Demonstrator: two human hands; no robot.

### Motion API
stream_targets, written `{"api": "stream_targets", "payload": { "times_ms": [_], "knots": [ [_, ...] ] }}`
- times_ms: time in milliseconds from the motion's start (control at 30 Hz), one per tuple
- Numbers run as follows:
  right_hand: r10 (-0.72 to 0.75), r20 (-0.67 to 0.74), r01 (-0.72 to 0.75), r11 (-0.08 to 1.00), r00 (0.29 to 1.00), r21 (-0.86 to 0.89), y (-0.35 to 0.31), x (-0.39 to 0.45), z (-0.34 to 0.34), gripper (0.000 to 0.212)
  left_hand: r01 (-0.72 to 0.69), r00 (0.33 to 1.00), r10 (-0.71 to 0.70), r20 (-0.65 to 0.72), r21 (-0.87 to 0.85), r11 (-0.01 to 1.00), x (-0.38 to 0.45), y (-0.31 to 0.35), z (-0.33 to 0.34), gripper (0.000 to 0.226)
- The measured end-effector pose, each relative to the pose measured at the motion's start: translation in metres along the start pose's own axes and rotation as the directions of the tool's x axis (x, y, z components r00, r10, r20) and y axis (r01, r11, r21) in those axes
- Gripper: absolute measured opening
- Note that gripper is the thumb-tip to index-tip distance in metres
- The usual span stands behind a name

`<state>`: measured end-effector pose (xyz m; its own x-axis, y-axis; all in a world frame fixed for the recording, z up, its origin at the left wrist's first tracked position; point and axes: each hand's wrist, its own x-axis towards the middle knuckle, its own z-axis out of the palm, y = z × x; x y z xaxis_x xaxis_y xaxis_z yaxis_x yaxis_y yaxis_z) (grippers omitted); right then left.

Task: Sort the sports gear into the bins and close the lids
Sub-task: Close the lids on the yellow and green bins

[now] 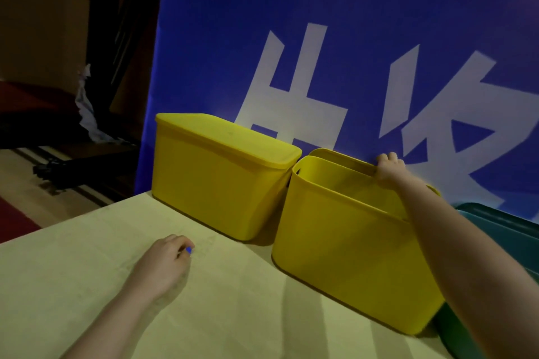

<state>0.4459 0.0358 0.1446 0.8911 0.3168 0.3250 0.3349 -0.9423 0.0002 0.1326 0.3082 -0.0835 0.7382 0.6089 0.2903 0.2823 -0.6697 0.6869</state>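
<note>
Right hand (pixel 389 167) grips the yellow lid (pixel 350 160) behind the open yellow bin (pixel 344 248); lift it clear, seat it squarely. Left hand (pixel 166 259) rests curled, holding nothing certain.

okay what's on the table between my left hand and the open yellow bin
Nothing: in the head view, only bare table lies between the left hand and the open yellow bin.

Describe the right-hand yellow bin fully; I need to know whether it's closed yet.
The open yellow bin looks like smooth matte plastic, with rounded corners and a rolled rim. It stands upright on the pale table, close beside the lidded yellow bin. It has no lid on, and nothing shows inside. Its yellow lid stands behind it, gripped by the right hand.
</note>
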Motion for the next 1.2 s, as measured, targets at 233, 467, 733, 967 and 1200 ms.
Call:
{"api": "stream_targets", "payload": {
  "times_ms": [233, 467, 733, 967, 1200],
  "knots": [
    [-0.025, 0.058, 0.04, 0.961, 0.998, -0.275, 0.009, 0.021, -0.009, 0.05, -0.059, 0.997, 0.057, 0.052, 0.03, 0.998, 0.002, -0.002, 0.001, 0.021],
    [-0.049, -0.101, 0.022, 0.968, 0.994, -0.25, 0.005, 0.016, -0.017, 0.032, -0.016, 1.0, 0.016, 0.024, 0.009, 1.0, -0.002, 0.003, -0.002, 0.021],
    [-0.247, -0.447, 0.176, 0.965, 0.859, -0.195, 0.002, 0.022, -0.11, 0.018, 0.01, 1.0, -0.01, 0.007, -0.029, 1.0, -0.003, 0.003, -0.002, 0.019],
    [-0.414, -0.431, 0.392, 0.909, 0.802, -0.145, 0.002, -0.063, -0.104, 0.027, 0.025, 1.0, -0.025, -0.015, -0.033, 0.999, -0.005, 0.008, -0.005, 0.017],
    [-0.391, -0.29, 0.452, 0.872, 0.873, 0.186, 0.023, -0.154, -0.05, 0.023, -0.143, 0.983, 0.127, -0.132, -0.127, 0.982, -0.023, 0.085, 0.003, 0.035]
  ]
}}
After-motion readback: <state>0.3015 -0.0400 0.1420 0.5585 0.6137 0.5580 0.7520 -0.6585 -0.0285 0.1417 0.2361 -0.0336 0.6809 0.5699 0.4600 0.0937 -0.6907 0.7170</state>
